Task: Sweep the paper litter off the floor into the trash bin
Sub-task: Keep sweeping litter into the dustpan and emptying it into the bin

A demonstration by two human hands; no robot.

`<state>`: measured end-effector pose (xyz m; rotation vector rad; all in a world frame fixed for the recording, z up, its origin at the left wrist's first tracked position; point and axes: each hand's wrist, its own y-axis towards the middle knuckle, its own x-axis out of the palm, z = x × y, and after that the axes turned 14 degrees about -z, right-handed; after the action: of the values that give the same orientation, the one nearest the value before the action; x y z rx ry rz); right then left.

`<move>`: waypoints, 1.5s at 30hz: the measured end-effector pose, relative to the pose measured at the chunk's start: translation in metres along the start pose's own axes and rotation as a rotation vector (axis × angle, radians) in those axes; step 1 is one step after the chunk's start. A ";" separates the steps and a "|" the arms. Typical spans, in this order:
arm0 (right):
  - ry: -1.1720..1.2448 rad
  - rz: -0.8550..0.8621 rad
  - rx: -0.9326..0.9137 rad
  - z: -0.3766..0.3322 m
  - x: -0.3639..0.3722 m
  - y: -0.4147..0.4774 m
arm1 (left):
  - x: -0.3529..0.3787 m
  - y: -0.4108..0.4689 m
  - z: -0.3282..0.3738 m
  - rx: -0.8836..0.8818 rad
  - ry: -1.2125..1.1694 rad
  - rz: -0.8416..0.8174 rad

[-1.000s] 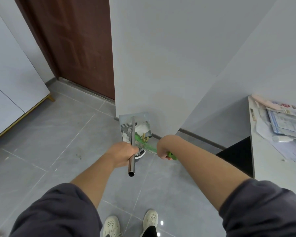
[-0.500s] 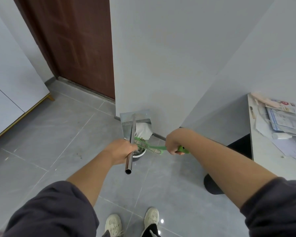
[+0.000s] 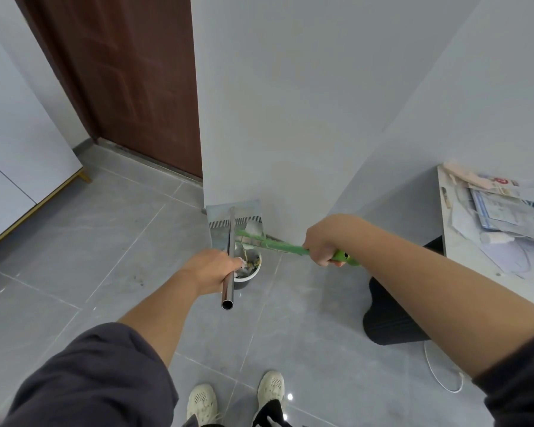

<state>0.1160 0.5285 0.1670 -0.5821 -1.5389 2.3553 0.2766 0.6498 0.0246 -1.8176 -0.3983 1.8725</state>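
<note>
My left hand (image 3: 211, 269) grips the steel handle (image 3: 230, 260) of a grey metal dustpan (image 3: 225, 223), which is tilted up over a small round trash bin (image 3: 249, 277) standing on the floor by the wall corner. White paper litter (image 3: 255, 228) lies at the pan's lower edge, and more crumpled paper shows inside the bin. My right hand (image 3: 322, 245) holds the green broom handle (image 3: 293, 249); the broom reaches across into the pan at the litter. The broom's head is mostly hidden behind the pan handle.
A white wall corner (image 3: 259, 118) stands right behind the bin. A brown door (image 3: 130, 72) is at the back left, a white cabinet (image 3: 16, 167) at the left. A table (image 3: 463, 257) with papers is on the right, a black stool (image 3: 392, 315) and a white cord (image 3: 441, 377) beside it. My shoes (image 3: 238, 399) are on the grey tiles.
My right hand has pulled the broom handle further right and away from my left hand. The dustpan has tipped steeper over the bin, and less paper shows in the pan.
</note>
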 end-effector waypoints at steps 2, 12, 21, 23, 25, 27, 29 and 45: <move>0.001 0.028 0.006 0.000 -0.002 0.003 | 0.001 -0.002 0.002 0.014 -0.006 -0.009; -0.004 0.063 -0.026 -0.041 0.008 0.042 | 0.009 -0.008 0.001 -0.004 -0.012 0.030; 0.118 0.052 -0.043 -0.044 0.018 0.053 | 0.027 -0.005 -0.004 -0.046 -0.013 0.028; 0.149 0.067 -0.049 -0.043 0.021 0.054 | 0.029 -0.003 -0.002 -0.043 -0.003 0.052; 0.165 0.084 -0.063 -0.043 0.023 0.055 | 0.033 -0.001 0.000 -0.039 -0.005 0.061; 0.175 0.089 -0.064 -0.045 0.026 0.056 | 0.035 0.001 0.002 -0.042 -0.008 0.049; 0.179 0.084 -0.060 -0.046 0.027 0.058 | 0.037 0.002 0.005 -0.048 -0.007 0.052; 0.402 0.024 -0.101 -0.026 0.018 0.072 | 0.020 -0.001 -0.014 -0.125 -0.278 0.267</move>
<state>0.1123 0.5288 0.0885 -1.0299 -1.4706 2.0218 0.2912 0.6595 0.0075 -1.7633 -0.3908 2.3453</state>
